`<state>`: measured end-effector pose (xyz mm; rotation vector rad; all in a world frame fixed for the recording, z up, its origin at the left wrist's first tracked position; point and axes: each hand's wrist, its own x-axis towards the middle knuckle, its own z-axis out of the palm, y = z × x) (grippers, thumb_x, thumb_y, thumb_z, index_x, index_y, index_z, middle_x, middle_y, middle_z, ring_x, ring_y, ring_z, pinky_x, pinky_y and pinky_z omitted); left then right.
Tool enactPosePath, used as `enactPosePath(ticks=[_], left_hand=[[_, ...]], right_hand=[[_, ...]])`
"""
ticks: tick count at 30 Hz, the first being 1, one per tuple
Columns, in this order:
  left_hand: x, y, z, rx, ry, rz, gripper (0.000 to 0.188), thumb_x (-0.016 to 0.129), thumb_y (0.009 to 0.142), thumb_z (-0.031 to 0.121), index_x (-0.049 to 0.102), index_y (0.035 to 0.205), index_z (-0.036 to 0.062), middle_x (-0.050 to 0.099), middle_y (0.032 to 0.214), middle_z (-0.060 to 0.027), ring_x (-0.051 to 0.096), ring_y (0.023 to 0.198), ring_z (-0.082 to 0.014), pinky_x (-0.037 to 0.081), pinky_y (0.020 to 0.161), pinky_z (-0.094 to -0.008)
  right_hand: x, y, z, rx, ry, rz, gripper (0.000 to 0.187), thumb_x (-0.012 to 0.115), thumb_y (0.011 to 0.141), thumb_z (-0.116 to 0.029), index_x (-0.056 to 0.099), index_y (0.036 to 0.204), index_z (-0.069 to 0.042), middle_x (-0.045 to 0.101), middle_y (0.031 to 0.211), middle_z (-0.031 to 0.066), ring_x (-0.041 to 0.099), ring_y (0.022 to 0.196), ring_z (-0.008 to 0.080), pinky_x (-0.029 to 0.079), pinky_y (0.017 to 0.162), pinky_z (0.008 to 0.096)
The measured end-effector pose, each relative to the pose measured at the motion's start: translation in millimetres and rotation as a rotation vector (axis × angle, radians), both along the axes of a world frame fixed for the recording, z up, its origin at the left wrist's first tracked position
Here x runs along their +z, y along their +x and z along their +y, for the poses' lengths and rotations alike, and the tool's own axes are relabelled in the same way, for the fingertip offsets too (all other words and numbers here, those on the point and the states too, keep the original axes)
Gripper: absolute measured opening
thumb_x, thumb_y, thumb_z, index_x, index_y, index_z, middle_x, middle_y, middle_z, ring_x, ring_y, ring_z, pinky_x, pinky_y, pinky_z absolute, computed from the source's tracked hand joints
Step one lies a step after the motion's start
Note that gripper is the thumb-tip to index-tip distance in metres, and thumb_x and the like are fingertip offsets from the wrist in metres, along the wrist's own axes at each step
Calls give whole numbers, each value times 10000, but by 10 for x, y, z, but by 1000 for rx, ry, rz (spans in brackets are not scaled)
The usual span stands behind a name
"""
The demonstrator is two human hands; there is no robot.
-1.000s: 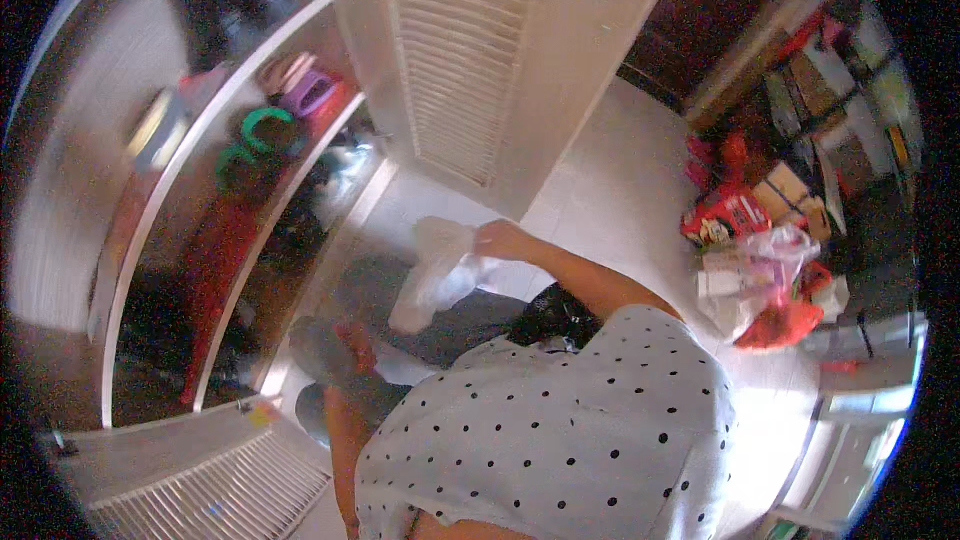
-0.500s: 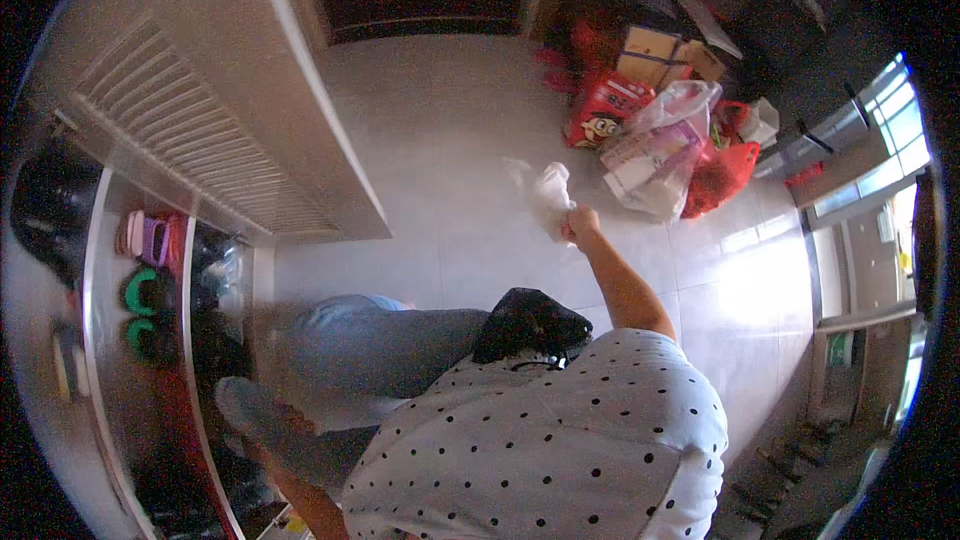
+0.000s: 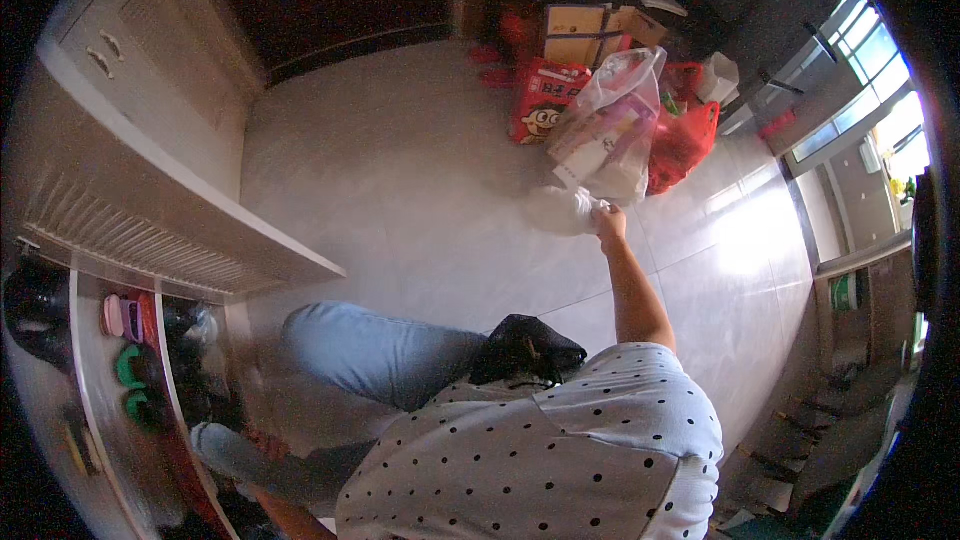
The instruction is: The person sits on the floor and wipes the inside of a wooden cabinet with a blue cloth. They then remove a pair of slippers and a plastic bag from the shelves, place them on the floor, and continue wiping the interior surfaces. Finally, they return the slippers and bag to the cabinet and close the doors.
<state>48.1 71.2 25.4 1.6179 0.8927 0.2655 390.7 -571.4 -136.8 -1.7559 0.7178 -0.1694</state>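
Note:
My right hand reaches forward over the floor, its fingers closed on a crumpled white piece of tissue or thin plastic. Motion blurs that piece, so its kind is unclear. Just beyond it stands a clear plastic bag with white and purple packages inside. Whether the white piece touches this bag, I cannot tell. My left forearm shows at the lower edge, beside my bent leg and the shoe cabinet. The left hand's fingers cannot be made out there.
A red package with a cartoon face, a cardboard box and a red plastic bag crowd round the clear bag. On the left, a louvred cabinet door stands out over the floor; shelves below hold green shoes. Sunlit windows are at right.
My right hand has moved slightly right with the white piece, nearer the clear bag. The view has shifted, showing more of the cabinet door and my jeans.

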Motion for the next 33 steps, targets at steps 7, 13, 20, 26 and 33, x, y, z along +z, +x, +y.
enactPosePath(ticks=[7, 13, 20, 26, 33], left_hand=[[32, -86, -62, 36, -86, 64, 265, 386, 874, 259, 514, 894, 28, 499, 562, -62, 457, 443, -132, 357, 400, -262], [135, 41, -89, -6, -149, 101, 272, 375, 879, 262, 507, 899, 24, 495, 555, -64, 454, 437, -133, 352, 395, -260], [325, 452, -340, -87, -259, 186, 281, 363, 886, 265, 499, 905, 21, 490, 546, -66, 451, 430, -135, 347, 389, -257], [383, 1235, -527, -358, -382, 245, 288, 352, 892, 268, 492, 910, 17, 486, 539, -68, 448, 424, -137, 342, 385, -255], [732, 2728, -1674, -816, -298, 217, 236, 427, 861, 243, 509, 892, 25, 516, 669, -67, 489, 593, -132, 386, 539, -255]], right_hand=[[429, 385, -157, 283, -827, 6, 207, 593, 661, -250, 598, 780, -81, 600, 745, 164, 574, 764, 344, 441, 691, 432], [522, 1476, -495, 143, -487, 178, 440, 552, 705, -476, 638, 867, -77, 616, 849, 157, 580, 837, 321, 441, 735, 388], [316, 2454, -597, -69, -420, 140, 604, 569, 674, -544, 611, 873, 25, 592, 910, 212, 555, 917, 327, 429, 778, 374], [-91, 2694, -1298, -22, -458, -15, 335, 626, 705, -349, 640, 786, -24, 629, 775, 135, 601, 709, 244, 448, 645, 340], [560, 1771, -557, 175, -217, -279, 241, 595, 746, -208, 557, 655, 12, 510, 570, -13, 440, 536, 67, 358, 491, 220]])
